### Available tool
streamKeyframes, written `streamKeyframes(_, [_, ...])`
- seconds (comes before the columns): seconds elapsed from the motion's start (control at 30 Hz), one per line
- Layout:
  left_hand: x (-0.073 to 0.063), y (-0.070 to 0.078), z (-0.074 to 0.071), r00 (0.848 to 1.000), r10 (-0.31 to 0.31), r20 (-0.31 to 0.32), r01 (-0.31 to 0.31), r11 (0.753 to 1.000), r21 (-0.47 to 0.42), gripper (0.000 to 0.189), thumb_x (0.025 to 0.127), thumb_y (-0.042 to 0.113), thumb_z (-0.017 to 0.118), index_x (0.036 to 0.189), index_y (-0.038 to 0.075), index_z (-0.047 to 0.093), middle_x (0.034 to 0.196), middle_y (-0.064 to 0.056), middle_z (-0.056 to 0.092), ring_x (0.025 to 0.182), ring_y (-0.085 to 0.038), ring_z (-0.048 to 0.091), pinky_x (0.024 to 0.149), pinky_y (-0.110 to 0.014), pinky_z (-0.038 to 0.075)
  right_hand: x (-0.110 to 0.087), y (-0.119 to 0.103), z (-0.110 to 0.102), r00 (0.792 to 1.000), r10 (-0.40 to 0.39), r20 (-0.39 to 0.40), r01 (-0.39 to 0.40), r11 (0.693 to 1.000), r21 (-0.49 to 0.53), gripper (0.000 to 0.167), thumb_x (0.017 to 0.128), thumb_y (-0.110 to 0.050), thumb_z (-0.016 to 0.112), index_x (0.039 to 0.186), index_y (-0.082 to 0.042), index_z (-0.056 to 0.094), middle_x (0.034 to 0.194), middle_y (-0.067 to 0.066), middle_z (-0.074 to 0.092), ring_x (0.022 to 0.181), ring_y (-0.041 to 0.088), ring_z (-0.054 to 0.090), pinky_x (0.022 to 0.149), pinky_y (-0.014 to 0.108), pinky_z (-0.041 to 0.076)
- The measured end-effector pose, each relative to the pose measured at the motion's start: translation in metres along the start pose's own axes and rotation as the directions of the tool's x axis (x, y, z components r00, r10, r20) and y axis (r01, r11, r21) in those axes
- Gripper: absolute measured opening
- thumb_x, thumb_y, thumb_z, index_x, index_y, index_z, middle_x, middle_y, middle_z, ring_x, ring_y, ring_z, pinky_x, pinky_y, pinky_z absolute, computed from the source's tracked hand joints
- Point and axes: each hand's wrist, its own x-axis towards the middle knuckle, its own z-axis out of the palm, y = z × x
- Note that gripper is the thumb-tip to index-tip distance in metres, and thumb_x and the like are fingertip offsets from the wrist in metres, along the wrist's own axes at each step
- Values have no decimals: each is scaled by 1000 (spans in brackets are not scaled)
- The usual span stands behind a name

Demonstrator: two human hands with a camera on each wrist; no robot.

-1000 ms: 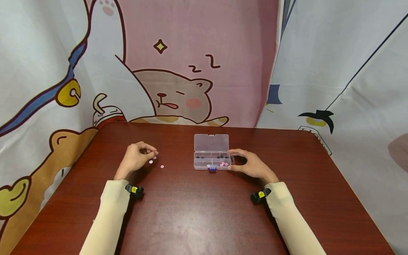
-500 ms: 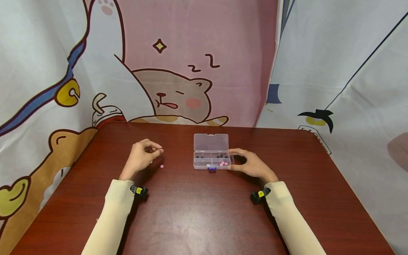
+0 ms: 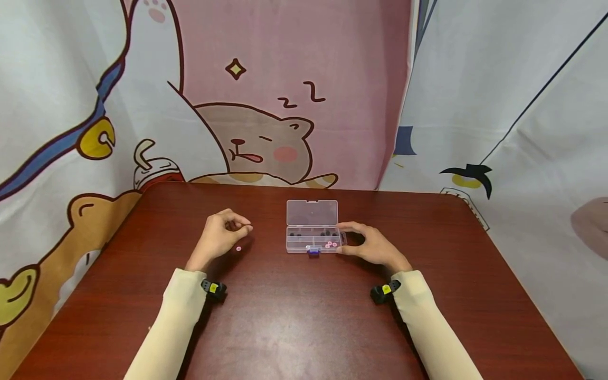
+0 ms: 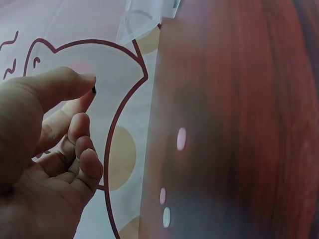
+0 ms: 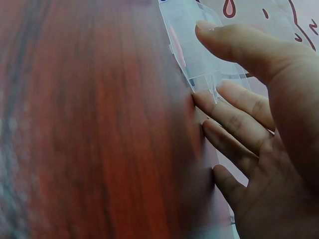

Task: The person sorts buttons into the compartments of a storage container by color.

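Note:
My left hand (image 3: 219, 236) is raised over the table, left of the box. In the left wrist view its thumb and index finger pinch a tiny black bead (image 4: 93, 90), mostly hidden by the fingertips. Below lie a pink bead (image 4: 181, 139), a second, smaller-looking one, and a white bead (image 4: 167, 217). A clear plastic compartment box (image 3: 296, 246) stands with its lid (image 3: 312, 212) up. Dark beads sit in its back compartments and pink beads (image 3: 331, 244) at front right. My right hand (image 3: 377, 248) holds the box's right end between thumb and fingers.
The brown wooden table (image 3: 285, 316) carries everything. A cartoon-printed curtain (image 3: 361, 105) hangs behind its far edge. A blue clasp (image 3: 314, 253) juts from the box's front. Black cameras are strapped to both wrists.
My left hand has moved right toward the box, now covering the white bead and one pink bead from the head view. The right hand stays on the box.

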Motion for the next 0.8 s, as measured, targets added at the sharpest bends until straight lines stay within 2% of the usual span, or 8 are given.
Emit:
streamKeyframes(0.1, [1,1,5,1000,15,13,-15,1000,-4,4,88,12,82,92,11,80,83,-5,64,74,-17,59,64,-22,48,0,0,0,1000,3,-3,-3,1000,0,65,83,-45,84,142,-34,59,144,0,62,135,28,52,114,60,39])
streamKeyframes(0.27, [3,5,12,999,12,46,-11,1000,-23,4,88,12,81,92,10,79,83,-6,62,72,-17,58,55,-24,51,0,1,0,1000,-2,-2,2,1000,-1,65,83,-45,84,142,-34,59,144,-1,62,137,28,51,115,60,39])
streamKeyframes(0.33, [4,6,15,998,21,51,-20,1000,-23,4,88,11,81,91,10,79,82,-5,61,72,-17,58,55,-24,51,1,2,0,1000,-5,-3,5,1000,0,65,83,-45,84,141,-34,59,145,-1,61,137,28,51,115,60,39])
streamKeyframes(0.47, [7,10,22,997,53,56,-53,999,2,4,87,11,82,90,11,80,80,-3,62,74,-16,57,66,-24,47,3,3,1,1000,-5,-5,5,1000,0,65,82,-47,85,141,-35,59,145,-2,61,138,28,52,115,60,39])
streamKeyframes(0.8, [15,24,41,992,78,103,-78,997,2,4,86,12,82,90,12,81,79,-2,60,74,-15,56,66,-25,46,3,4,0,1000,-2,-7,2,1000,-15,67,81,-52,84,141,-38,58,144,-3,61,137,26,52,114,58,40])
